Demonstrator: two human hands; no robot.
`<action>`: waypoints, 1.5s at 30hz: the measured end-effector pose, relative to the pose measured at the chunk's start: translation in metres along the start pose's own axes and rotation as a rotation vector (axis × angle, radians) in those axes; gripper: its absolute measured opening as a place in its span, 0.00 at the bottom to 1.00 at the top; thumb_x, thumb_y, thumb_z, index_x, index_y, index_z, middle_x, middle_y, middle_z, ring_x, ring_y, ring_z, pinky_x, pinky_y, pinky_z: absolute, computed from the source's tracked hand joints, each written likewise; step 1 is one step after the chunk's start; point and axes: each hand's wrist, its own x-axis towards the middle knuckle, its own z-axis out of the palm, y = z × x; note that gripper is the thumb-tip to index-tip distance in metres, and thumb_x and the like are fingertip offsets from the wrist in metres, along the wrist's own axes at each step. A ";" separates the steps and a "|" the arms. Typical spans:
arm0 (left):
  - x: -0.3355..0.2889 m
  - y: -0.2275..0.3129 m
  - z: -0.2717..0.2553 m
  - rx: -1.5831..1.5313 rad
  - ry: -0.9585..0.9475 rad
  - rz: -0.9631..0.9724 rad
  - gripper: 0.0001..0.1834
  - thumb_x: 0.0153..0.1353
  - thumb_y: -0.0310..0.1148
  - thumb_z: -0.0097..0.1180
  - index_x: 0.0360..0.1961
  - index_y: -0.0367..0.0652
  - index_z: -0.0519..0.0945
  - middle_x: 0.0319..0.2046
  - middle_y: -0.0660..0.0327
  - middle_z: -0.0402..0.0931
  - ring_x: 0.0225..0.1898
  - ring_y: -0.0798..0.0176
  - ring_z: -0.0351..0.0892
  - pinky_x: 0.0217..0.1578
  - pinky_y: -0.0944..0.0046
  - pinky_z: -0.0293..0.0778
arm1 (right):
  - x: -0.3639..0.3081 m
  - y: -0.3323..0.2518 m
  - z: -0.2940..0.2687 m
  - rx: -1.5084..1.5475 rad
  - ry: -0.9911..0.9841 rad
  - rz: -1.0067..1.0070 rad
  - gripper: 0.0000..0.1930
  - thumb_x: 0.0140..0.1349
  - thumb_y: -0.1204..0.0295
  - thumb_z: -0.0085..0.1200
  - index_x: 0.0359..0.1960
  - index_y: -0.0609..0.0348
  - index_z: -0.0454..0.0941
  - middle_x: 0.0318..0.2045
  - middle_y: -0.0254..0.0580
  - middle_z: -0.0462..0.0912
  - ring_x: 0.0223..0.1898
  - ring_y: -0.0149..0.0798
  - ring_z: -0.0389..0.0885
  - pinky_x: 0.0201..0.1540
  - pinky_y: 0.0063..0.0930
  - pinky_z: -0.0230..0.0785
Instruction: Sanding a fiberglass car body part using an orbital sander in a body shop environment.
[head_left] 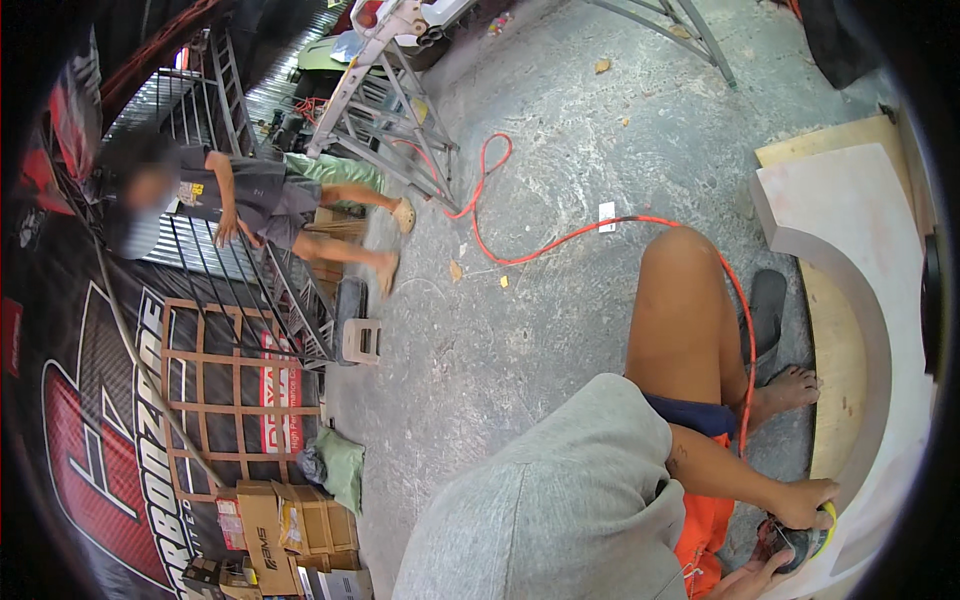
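At the lower right, my left hand [806, 503] is closed over the top of a hand-held sander [795, 545] with a dark body and a yellow-green rim. My right hand [752, 578] wraps the sander's body from below, partly cut off by the picture's edge. The sander's rim is against or very close to a pale, smooth panel [835, 185] with a large curved cutout. Beneath that panel lies a light wooden board [838, 385]. An orange air hose [560, 243] runs across the floor and past my bent knee; its end is hidden behind my arm.
Another person [240, 195] stands at the left beside black metal racks. A grey steel stand [385, 105] is at the top, with another stand's legs [690, 40] farther right. Cardboard boxes [275, 535] are piled lower left. A dark slipper [768, 310] lies near my foot.
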 end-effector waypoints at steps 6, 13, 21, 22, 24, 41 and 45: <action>0.001 -0.007 0.002 0.052 -0.003 0.023 0.24 0.60 0.42 0.63 0.46 0.33 0.72 0.46 0.42 0.72 0.49 0.40 0.75 0.50 0.50 0.72 | 0.001 0.002 0.000 0.027 -0.027 0.018 0.24 0.70 0.68 0.59 0.61 0.69 0.67 0.53 0.54 0.79 0.52 0.47 0.79 0.62 0.40 0.70; -0.003 -0.008 0.001 0.066 -0.089 -0.007 0.22 0.63 0.41 0.61 0.48 0.33 0.71 0.46 0.43 0.71 0.50 0.42 0.74 0.52 0.52 0.71 | -0.007 0.011 -0.017 0.175 0.042 0.021 0.30 0.70 0.67 0.60 0.66 0.67 0.60 0.54 0.55 0.79 0.53 0.49 0.79 0.63 0.43 0.70; -0.013 -0.022 0.010 0.096 -0.205 -0.113 0.21 0.66 0.45 0.60 0.47 0.37 0.76 0.45 0.49 0.74 0.48 0.54 0.73 0.52 0.55 0.71 | -0.021 0.028 -0.023 0.246 0.038 -0.087 0.29 0.73 0.70 0.52 0.73 0.62 0.59 0.71 0.49 0.63 0.69 0.46 0.67 0.71 0.44 0.60; -0.018 -0.025 0.008 0.178 -0.295 -0.083 0.19 0.68 0.42 0.55 0.50 0.38 0.77 0.44 0.48 0.76 0.49 0.51 0.74 0.54 0.53 0.71 | -0.027 0.027 -0.030 -0.041 0.062 -0.108 0.30 0.72 0.67 0.53 0.73 0.56 0.60 0.71 0.45 0.62 0.69 0.45 0.65 0.69 0.39 0.64; -0.021 -0.029 -0.007 0.696 -0.572 0.390 0.18 0.71 0.37 0.45 0.54 0.41 0.79 0.50 0.48 0.78 0.53 0.44 0.74 0.59 0.45 0.67 | -0.031 0.033 -0.029 -0.448 0.229 -0.243 0.23 0.68 0.70 0.57 0.64 0.62 0.71 0.62 0.49 0.74 0.64 0.45 0.72 0.69 0.38 0.62; 0.003 -0.024 0.111 0.437 -0.919 -0.619 0.33 0.75 0.48 0.52 0.67 0.29 0.67 0.58 0.47 0.74 0.56 0.55 0.75 0.59 0.56 0.71 | -0.048 0.058 -0.045 0.173 0.418 -0.175 0.32 0.69 0.60 0.61 0.69 0.57 0.63 0.61 0.48 0.76 0.63 0.40 0.72 0.67 0.36 0.64; 0.003 -0.023 0.122 0.475 -0.974 -0.624 0.33 0.75 0.48 0.51 0.67 0.29 0.67 0.59 0.47 0.74 0.57 0.55 0.75 0.59 0.56 0.71 | -0.053 0.050 -0.050 0.327 0.363 -0.103 0.29 0.70 0.61 0.59 0.68 0.56 0.64 0.55 0.45 0.80 0.57 0.37 0.77 0.61 0.35 0.70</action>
